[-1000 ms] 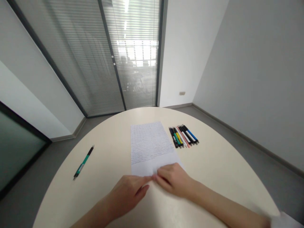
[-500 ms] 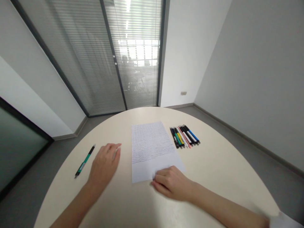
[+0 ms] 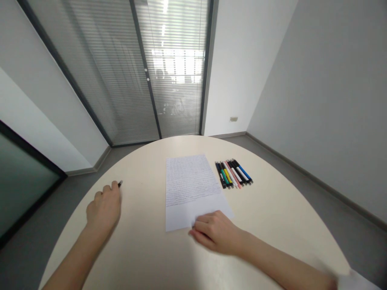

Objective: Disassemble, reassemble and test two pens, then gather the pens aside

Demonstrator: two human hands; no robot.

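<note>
My left hand [image 3: 104, 205] is closed over the green and black pen on the table's left side. Only the pen's dark end [image 3: 120, 184] shows past my fingers; the rest is hidden under the hand. A sheet of paper [image 3: 184, 215] covered in handwritten lines lies in the middle, its lower part blank. My right hand [image 3: 214, 233] rests on the sheet's lower right edge with its fingers curled together. Whatever those fingers may hold is hidden.
A row of several pens [image 3: 233, 174] in different colours lies side by side to the right of the paper. The round pale table [image 3: 272, 209] curves away at the back towards a glass partition with blinds [image 3: 178, 112].
My left hand has moved left from beside the paper onto the green and black pen and closed over it. My right hand stays at the sheet's lower edge.
</note>
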